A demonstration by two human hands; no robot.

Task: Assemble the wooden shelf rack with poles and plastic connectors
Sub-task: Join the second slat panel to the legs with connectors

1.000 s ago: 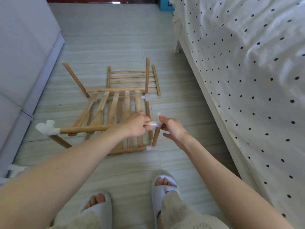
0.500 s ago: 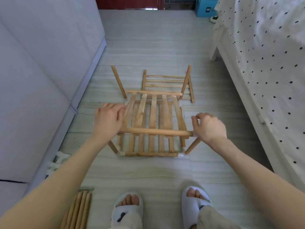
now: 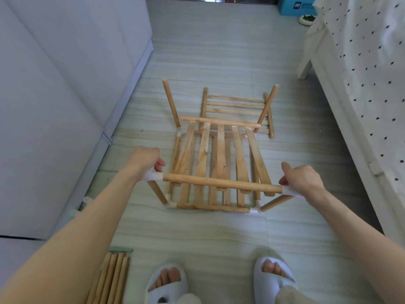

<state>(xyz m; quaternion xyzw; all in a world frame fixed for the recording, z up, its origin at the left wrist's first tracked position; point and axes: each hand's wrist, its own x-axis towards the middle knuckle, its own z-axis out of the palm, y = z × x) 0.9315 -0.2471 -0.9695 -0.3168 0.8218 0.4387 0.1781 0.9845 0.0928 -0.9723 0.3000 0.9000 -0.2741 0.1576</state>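
Note:
The part-built wooden rack (image 3: 219,163) stands on the floor ahead of me, with a slatted shelf raised on short poles and white plastic connectors at its corners. A horizontal pole (image 3: 221,183) forms its near top rail. My left hand (image 3: 146,161) grips the white connector (image 3: 153,177) at the rail's left end. My right hand (image 3: 302,178) grips the connector (image 3: 289,191) at the right end. Two far poles (image 3: 171,102) stick up bare. A second slatted panel (image 3: 236,106) lies flat behind the rack.
A grey sofa (image 3: 65,84) runs along the left, a bed with a dotted sheet (image 3: 361,73) along the right. A bundle of spare poles (image 3: 111,279) lies by my left foot. Loose white connectors (image 3: 84,204) sit at the sofa's base. A blue box (image 3: 295,5) is far back.
My hands moved from one connector at the rail's right end to both ends. The view swung left, and both hands now grip the corner connectors.

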